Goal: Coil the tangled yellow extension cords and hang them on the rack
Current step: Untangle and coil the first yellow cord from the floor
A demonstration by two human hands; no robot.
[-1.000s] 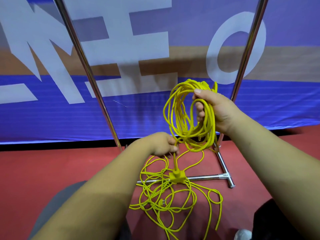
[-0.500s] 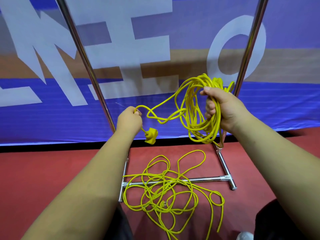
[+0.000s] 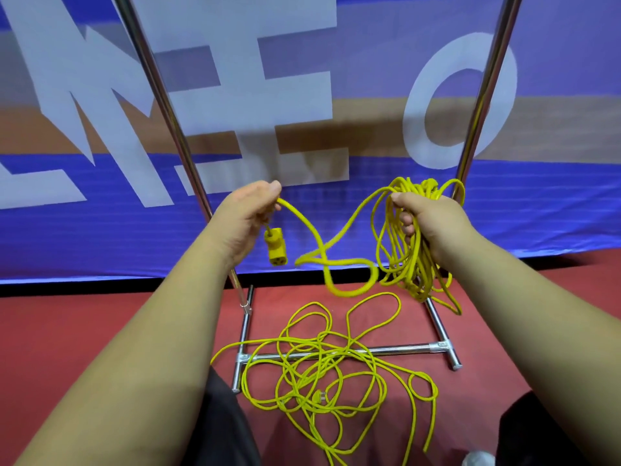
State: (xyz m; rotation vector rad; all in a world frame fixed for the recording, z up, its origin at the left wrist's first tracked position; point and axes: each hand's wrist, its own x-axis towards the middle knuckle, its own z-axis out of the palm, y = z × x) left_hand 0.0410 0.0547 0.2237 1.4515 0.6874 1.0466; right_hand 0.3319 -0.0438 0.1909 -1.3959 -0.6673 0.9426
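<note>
Firmly curled, the right hand [image 3: 426, 223] holds the gathered loops of one yellow extension cord [image 3: 408, 279] at the middle right of the frame. The left hand [image 3: 248, 213] pinches the same cord just above its socket end [image 3: 276, 250], which hangs under the fist. Between the two hands the free stretch [image 3: 336, 262] sags with a twist in it.

To finish this coil well, I think the left hand should roll the cord a little to open the twist. Then it can lay the stretch into the right palm as one more loop of equal size.

A tangled cord [image 3: 316, 361] lies at lower centre on the red floor [image 3: 84, 348], across the base bar of the rack [image 3: 386, 349].

The banner [image 3: 554, 213] behind shows large white letters, cut by the frame. Only a round C or O at upper right is clear. On the cords I can read no label.
</note>
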